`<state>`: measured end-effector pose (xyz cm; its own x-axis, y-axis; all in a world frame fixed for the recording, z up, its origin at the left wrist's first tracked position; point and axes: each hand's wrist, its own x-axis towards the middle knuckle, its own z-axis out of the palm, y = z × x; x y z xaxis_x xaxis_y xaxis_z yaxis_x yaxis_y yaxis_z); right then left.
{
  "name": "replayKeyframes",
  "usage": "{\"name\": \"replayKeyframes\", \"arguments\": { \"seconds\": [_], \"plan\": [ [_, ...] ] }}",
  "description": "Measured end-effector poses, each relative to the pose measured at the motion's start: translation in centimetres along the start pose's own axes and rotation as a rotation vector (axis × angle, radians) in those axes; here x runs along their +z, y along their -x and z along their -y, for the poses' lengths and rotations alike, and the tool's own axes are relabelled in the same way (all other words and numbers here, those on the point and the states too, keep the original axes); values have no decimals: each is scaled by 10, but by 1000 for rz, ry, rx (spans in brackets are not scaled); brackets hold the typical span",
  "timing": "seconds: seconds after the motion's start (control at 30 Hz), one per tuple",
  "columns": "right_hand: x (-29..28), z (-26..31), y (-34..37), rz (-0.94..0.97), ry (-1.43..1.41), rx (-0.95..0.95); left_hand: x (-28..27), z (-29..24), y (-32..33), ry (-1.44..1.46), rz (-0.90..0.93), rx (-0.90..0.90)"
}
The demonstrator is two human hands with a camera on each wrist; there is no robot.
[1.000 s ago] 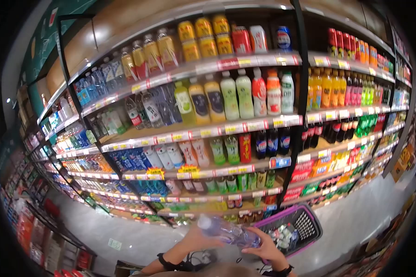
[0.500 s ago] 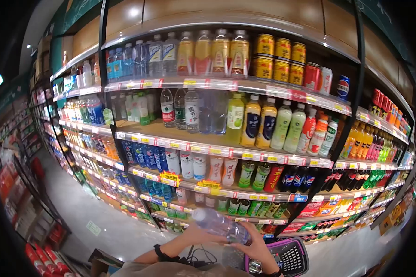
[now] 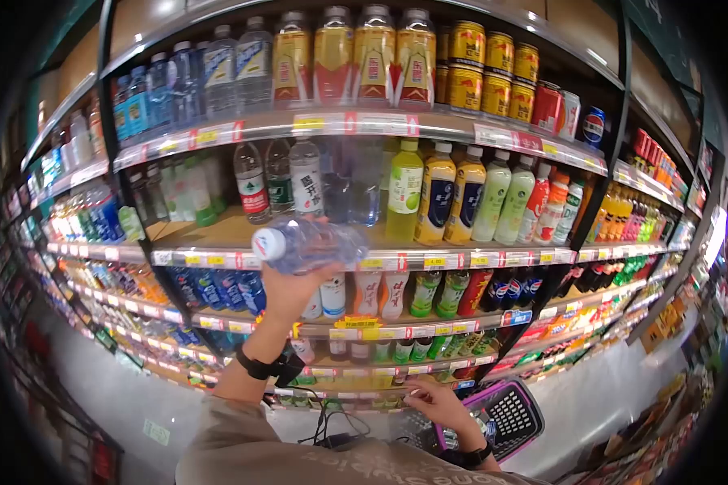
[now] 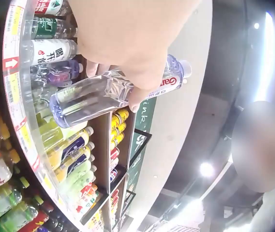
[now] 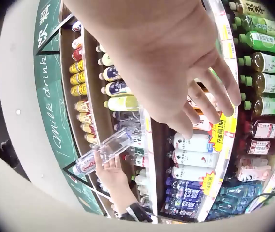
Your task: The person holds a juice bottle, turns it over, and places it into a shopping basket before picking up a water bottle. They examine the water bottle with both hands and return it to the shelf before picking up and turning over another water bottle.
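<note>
My left hand (image 3: 289,293) grips a large clear water bottle (image 3: 303,244) with a white cap, lying nearly sideways in front of the second shelf from the top. In the left wrist view, thumb and fingers wrap the middle of the bottle (image 4: 91,99), its base toward the shelf. Behind it stand a row of upright water bottles (image 3: 251,186) and a yellow-green drink bottle (image 3: 404,190). Low on the right, my right hand (image 3: 438,402) is near the shopping basket, holding nothing. The right wrist view shows that hand (image 5: 171,72) with its fingers loosely extended.
A black shopping basket with a purple rim (image 3: 534,404) stands on the floor at lower right, containers inside. Price-tag rails (image 3: 493,257) edge each shelf. Golden bottles (image 3: 332,61) and yellow cans (image 3: 467,65) fill the top shelf. Black cables (image 3: 325,414) hang before my body.
The left hand has carried the bottle up and left to the second shelf. My right hand has let go of it and stays low. The view has moved closer to the shelves.
</note>
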<state>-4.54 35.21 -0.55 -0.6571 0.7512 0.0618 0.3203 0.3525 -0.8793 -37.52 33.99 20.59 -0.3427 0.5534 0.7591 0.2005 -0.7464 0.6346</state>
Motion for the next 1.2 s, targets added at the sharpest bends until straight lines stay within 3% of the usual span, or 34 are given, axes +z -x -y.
{"name": "replayKeyframes", "arguments": {
  "seconds": [0.1,0.23,0.37,0.5,0.63,0.8,0.9,0.97,1.03,1.07,1.17,1.2],
  "plan": [
    [14,0,-3,-58,174,-117,-5,22,-32,-15,28,26],
    [15,16,4,-136,98,17,6,48,-52,64,41,3],
    [0,-3,12,-156,155,49,14,66,-58,-115,8,-35],
    [-22,-20,21,-252,213,16,30,69,-71,-316,-33,-101],
    [-32,-49,28,-301,230,-20,40,74,-91,-279,19,-114],
    [-49,-68,47,-290,291,6,50,83,-112,-221,137,-76],
    [-57,-70,50,-282,299,2,58,82,-111,-390,52,-140],
    [-58,-80,56,-310,347,-6,65,78,-109,-553,82,-50],
    [-64,-71,60,-251,321,13,68,85,-106,-695,128,-21],
    [-65,-69,62,-191,198,103,71,82,-103,-615,164,-16],
    [-64,-71,58,-163,72,61,70,83,-96,-682,88,-66],
    [-65,-71,56,-140,98,81,66,89,-99,-765,96,85]
  ]
}}
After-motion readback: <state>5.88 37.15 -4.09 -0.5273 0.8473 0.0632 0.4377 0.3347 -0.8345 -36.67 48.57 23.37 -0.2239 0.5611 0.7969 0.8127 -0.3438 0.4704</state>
